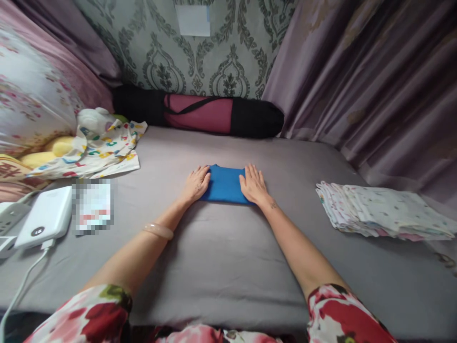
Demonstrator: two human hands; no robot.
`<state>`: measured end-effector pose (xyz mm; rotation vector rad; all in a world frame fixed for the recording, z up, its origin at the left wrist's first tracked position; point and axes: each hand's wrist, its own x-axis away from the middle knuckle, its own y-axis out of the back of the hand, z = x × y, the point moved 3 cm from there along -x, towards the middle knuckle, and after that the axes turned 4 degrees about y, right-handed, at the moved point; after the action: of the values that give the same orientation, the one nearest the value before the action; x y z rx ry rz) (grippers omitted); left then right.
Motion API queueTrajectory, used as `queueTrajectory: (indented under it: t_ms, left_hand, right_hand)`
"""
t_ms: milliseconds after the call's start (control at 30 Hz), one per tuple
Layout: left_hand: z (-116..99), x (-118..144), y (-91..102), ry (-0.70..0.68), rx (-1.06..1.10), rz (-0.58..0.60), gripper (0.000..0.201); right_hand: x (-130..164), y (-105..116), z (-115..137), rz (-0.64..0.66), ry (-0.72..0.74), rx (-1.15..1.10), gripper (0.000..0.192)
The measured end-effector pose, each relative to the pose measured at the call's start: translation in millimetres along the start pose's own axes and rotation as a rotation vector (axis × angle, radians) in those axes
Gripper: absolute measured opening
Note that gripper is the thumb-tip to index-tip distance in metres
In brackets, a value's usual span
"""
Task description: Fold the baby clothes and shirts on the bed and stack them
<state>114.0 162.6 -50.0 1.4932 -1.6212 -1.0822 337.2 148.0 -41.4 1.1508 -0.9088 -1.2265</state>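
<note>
A folded blue cloth (224, 183) lies flat in the middle of the grey bed sheet (214, 257). My left hand (195, 183) rests palm down on the cloth's left edge, fingers spread and pointing away from me. My right hand (253, 184) presses flat on its right edge in the same way. Neither hand grips the cloth. A pale bangle (158, 230) sits on my left wrist.
A stack of folded patterned cloths (382, 212) lies at the right. A white power bank (46, 216) with a cable and a blurred card (93, 206) lie at the left. Behind them are a printed cloth (103, 147), soft toys and a pillow. A rolled bag (214, 113) lines the wall; curtains hang right.
</note>
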Motion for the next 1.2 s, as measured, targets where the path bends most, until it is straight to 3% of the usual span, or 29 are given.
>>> queueTrajectory:
  t_ms: [200, 333, 467, 600, 867, 1033, 1200]
  left_hand:
    - [3.1, -1.8, -6.3, -0.022, -0.033, -0.01, 0.049]
    - [5.4, -3.4, -5.7, -0.003, 0.055, -0.021, 0.048]
    - [12.3, -9.0, -4.6, -0.006, 0.189, -0.067, 0.046]
    - [19.2, -13.1, -6.0, -0.004, 0.324, -0.111, 0.045]
    - [19.8, -6.7, 4.3, 0.085, 0.604, -0.252, 0.043]
    - [17.1, -2.1, 10.9, 0.108, 0.642, -0.254, 0.046]
    - [17.1, -3.0, 9.2, 0.094, 0.649, -0.252, 0.046]
  right_hand:
    - [0.4, -11.5, 0.0, 0.036, -0.001, 0.007, 0.065]
    - [-5.0, -14.9, 1.6, 0.033, -0.015, 0.0, 0.066]
    - [-11.0, -19.5, 32.0, -0.049, 0.049, -0.011, 0.064]
    - [-6.9, -21.3, 64.1, 0.022, 0.091, -0.06, 0.063]
    - [-12.8, -24.3, 67.9, 0.064, 0.059, -0.064, 0.063]
    - [-23.3, -28.5, 100.2, -0.061, 0.156, -0.064, 0.061]
    - [-18.2, -30.8, 117.7, 0.047, 0.176, -0.097, 0.062]
